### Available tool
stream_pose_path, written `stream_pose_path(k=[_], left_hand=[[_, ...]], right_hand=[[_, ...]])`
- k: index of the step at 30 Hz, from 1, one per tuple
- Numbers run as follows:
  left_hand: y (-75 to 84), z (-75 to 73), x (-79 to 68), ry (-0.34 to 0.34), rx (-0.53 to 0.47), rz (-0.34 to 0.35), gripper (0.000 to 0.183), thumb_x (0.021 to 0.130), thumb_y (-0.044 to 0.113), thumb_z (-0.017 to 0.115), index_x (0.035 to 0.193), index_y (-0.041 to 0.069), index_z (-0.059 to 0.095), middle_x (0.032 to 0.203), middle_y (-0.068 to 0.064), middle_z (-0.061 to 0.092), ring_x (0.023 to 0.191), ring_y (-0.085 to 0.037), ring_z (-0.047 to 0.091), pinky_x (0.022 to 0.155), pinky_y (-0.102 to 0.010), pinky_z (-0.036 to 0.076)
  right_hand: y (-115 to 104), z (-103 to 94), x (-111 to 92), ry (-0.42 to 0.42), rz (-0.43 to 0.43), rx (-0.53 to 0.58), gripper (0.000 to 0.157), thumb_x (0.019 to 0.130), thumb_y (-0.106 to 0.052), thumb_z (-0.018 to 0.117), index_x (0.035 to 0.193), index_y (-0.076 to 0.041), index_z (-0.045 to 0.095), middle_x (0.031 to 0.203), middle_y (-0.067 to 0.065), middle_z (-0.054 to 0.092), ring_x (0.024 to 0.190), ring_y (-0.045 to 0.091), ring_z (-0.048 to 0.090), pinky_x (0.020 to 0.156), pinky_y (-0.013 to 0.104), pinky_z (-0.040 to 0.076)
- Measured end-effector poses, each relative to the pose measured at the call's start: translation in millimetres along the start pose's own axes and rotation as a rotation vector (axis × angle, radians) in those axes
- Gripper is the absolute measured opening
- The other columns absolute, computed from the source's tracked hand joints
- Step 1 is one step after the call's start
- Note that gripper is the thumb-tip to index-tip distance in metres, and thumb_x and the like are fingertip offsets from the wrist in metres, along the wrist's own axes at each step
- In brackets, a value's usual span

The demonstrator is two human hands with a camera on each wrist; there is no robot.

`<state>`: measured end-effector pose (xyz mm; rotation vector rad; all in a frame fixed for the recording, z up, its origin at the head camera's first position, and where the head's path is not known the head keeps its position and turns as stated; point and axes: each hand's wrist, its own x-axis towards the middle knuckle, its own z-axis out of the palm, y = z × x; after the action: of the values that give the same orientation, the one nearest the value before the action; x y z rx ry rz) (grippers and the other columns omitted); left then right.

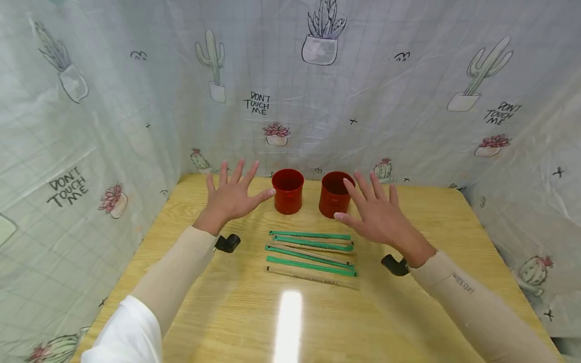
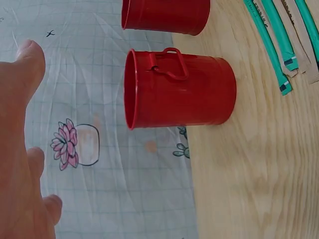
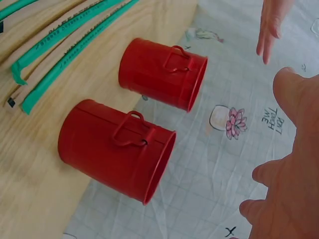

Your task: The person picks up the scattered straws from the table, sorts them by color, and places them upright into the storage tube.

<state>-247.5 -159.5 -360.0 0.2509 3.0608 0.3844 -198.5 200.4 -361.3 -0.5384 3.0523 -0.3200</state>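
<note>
Here your left hand (image 1: pixel 233 198) and right hand (image 1: pixel 379 214) hover, fingers spread wide, near two glossy red metal-looking cylindrical cups (image 1: pixel 288 200) standing behind flat green-and-tan strips (image 1: pixel 311 266) on the wooden bench (image 1: pixel 218 302), likely light, stiff, slightly slippery cups, best taken round their walls.

Beige sleeves (image 1: pixel 174 277), one with writing (image 1: pixel 463 283)

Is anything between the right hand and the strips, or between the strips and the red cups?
Nothing visible blocks either path. The right hand is raised near the strips; the red cups stand just behind them, openings up.
</note>
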Motion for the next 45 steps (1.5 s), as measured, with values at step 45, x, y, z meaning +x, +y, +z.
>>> stream_pose_path(k=[45], left_hand=[[-2.6, 72.6, 26.0, 0.041, -0.237, 0.084, 0.1, 0.095, 0.08, 0.045, 0.169, 0.03, 0.002, 0.178, -0.008, -0.002, 0.162, -0.047, -0.007, 0.129, -0.07, 0.003]], right_hand=[[9.0, 66.5, -23.2, 0.01, -0.034, 0.075, 0.086, 0.101, -0.061, 0.055, 0.168, -0.019, 0.021, 0.177, 0.013, 0.009, 0.161, 0.05, 0.004, 0.117, 0.085, 0.002]])
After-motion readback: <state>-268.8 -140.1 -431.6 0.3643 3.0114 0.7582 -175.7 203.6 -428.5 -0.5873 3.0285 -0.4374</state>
